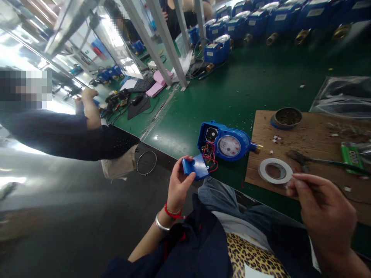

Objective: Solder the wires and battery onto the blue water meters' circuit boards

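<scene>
My left hand (pixel 180 184) is closed around a blue plastic cover (pixel 197 166), thumb on its face. Red and other thin wires (pixel 209 151) run beside the cover into an opened blue water meter (pixel 239 141), which lies on the green bench with its round dial up and a brass fitting pointing right. My right hand (pixel 321 208) pinches at the right edge of a white roll of tape (pixel 263 170). The fingertips cover that edge, so whether they hold the roll or only its loose end is hard to see.
Under the tape lies a cardboard sheet (pixel 261 119) with a round tin (pixel 288 117), a dirty brush (pixel 298 156) and a green box (pixel 350 156). Several blue meters (pixel 257 21) line the back. Metal posts (pixel 171 46) rise at left-centre; a co-worker (pixel 58 133) sits at left.
</scene>
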### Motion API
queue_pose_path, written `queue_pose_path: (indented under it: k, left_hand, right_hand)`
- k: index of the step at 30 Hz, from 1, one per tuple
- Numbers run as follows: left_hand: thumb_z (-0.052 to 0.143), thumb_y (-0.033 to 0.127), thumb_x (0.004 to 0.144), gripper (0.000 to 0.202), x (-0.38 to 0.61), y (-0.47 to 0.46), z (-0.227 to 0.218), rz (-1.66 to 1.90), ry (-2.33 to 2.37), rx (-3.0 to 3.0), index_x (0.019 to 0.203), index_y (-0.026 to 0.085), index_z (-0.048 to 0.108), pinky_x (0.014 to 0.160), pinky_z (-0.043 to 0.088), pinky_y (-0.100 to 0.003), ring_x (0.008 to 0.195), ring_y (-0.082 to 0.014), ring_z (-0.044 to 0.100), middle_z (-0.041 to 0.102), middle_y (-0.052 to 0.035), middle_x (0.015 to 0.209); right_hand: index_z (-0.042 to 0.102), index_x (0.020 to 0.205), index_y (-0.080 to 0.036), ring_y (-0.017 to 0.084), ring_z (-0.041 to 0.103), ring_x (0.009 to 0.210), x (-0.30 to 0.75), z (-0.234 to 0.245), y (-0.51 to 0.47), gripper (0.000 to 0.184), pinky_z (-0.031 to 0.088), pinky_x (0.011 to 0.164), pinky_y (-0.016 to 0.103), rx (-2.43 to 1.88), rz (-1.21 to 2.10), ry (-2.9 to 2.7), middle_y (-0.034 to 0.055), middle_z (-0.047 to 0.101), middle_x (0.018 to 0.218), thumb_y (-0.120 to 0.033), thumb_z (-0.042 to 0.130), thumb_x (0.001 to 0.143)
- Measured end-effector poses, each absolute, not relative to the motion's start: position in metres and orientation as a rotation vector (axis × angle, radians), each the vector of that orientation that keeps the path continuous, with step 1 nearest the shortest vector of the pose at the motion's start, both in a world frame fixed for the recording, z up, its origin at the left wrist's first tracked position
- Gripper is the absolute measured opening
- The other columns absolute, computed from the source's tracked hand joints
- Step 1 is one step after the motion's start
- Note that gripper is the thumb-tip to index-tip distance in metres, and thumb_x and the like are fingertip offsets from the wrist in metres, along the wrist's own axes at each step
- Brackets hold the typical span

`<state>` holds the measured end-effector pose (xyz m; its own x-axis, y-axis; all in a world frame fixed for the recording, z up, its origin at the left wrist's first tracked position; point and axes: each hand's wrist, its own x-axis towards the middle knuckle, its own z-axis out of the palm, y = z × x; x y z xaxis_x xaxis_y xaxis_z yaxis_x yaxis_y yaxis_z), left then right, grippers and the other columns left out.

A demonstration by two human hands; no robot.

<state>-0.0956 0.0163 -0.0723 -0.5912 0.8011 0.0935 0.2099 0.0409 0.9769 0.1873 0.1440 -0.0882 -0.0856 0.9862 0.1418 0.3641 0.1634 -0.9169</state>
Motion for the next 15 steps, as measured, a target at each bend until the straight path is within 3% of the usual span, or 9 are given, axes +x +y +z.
queue_pose_path:
  k: [3, 8, 11, 15]
  left_hand:
    - [0.065, 0.038, 0.085, 0.049, -0.087, 0.011, -0.073, 1.602, 1.912, 1.14, 0.127, 0.024, 0.044, 0.106, 0.045, -0.043, 0.127, -0.0272, 0.051, 0.054, -0.0118, 0.128]
    - [0.064, 0.035, 0.086, 0.049, -0.076, 0.005, -0.079, 1.556, 2.059, 1.461, 0.127, 0.027, 0.039, 0.109, 0.041, -0.049, 0.135, -0.0281, 0.042, 0.043, -0.0137, 0.14]
    - [0.068, 0.029, 0.083, 0.052, -0.073, 0.003, -0.091, 1.494, 2.184, 1.748, 0.126, 0.029, 0.039, 0.109, 0.04, -0.055, 0.137, -0.0309, 0.038, 0.036, -0.0131, 0.146]
    - [0.069, 0.023, 0.082, 0.048, -0.07, 0.005, -0.11, 1.534, 2.208, 1.968, 0.122, 0.033, 0.044, 0.109, 0.039, -0.06, 0.142, -0.0339, 0.029, 0.022, -0.0088, 0.153]
  right_hand:
    - [0.065, 0.101, -0.024, 0.015, 0.066, 0.068, 0.173, -0.083, 0.134, 0.018, 0.053, 0.067, 0.027, -1.168, 1.043, -1.813, 0.0007, 0.068, 0.082, -0.035, 0.061, 0.087]
    - [0.064, 0.107, -0.023, 0.016, 0.069, 0.075, 0.121, -0.077, 0.112, 0.026, 0.055, 0.067, 0.026, -0.835, 1.639, -2.116, 0.0034, 0.072, 0.09, -0.04, 0.051, 0.092]
    - [0.064, 0.113, -0.024, 0.018, 0.069, 0.094, 0.092, -0.079, 0.102, 0.032, 0.055, 0.083, 0.031, -0.745, 1.846, -2.065, 0.0045, 0.071, 0.107, -0.043, 0.044, 0.095]
    - [0.064, 0.116, -0.025, 0.022, 0.059, 0.119, 0.068, -0.078, 0.096, 0.036, 0.044, 0.105, 0.041, -0.7, 1.97, -1.865, 0.004, 0.065, 0.124, -0.046, 0.046, 0.093]
